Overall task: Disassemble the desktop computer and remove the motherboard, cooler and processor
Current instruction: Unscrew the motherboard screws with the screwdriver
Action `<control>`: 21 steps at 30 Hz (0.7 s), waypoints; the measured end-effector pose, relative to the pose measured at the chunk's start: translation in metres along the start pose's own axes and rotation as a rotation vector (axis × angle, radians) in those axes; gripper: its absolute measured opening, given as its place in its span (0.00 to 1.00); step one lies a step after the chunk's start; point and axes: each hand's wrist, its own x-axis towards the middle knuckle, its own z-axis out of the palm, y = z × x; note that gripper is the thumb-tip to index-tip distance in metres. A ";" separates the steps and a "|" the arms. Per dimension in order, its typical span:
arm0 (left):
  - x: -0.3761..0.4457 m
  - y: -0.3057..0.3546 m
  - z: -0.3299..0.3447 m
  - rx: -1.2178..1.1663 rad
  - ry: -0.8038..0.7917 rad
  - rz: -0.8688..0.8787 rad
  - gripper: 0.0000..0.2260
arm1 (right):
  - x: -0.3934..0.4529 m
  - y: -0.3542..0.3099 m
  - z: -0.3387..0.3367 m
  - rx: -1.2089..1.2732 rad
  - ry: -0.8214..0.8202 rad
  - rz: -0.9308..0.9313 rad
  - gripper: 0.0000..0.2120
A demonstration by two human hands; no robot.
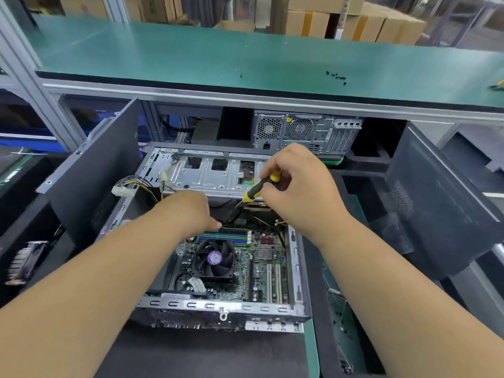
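Lying open on the bench (311, 350), side panel off, the computer case (296, 268) is exposing its contents to both hands. Inside, the motherboard (261, 274) is still sitting flat, with the cooler (215, 259) mounted on it; the processor is presumably hiding beneath. The right hand (297, 184) is pinching a yellow-and-black screwdriver (259, 188), tip angling down toward the board's far edge, likely working a screw. The left hand (191, 211) is reaching in beside the memory sticks (223, 236), fingers extending, apparently steadying a cable. A second tower (305, 132) is standing beyond.
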 end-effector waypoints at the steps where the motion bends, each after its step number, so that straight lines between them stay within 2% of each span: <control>1: -0.002 0.005 0.004 -0.055 0.027 0.013 0.16 | -0.002 0.001 -0.004 0.008 0.005 -0.004 0.06; 7: -0.007 0.038 0.020 -0.304 0.107 0.048 0.06 | -0.017 0.009 -0.028 0.041 0.006 0.000 0.06; 12: -0.008 0.062 0.024 -0.418 0.104 0.067 0.10 | -0.031 0.021 -0.050 0.062 0.033 0.008 0.06; 16: -0.012 0.090 0.024 -0.446 0.102 0.090 0.11 | -0.044 0.038 -0.077 0.036 0.121 0.023 0.06; 18: -0.015 0.108 0.025 -0.463 0.114 0.132 0.11 | -0.053 0.048 -0.091 -0.006 0.195 0.028 0.06; 21: -0.023 0.146 0.030 -0.473 0.062 0.291 0.08 | -0.066 0.065 -0.108 -0.093 0.266 0.084 0.11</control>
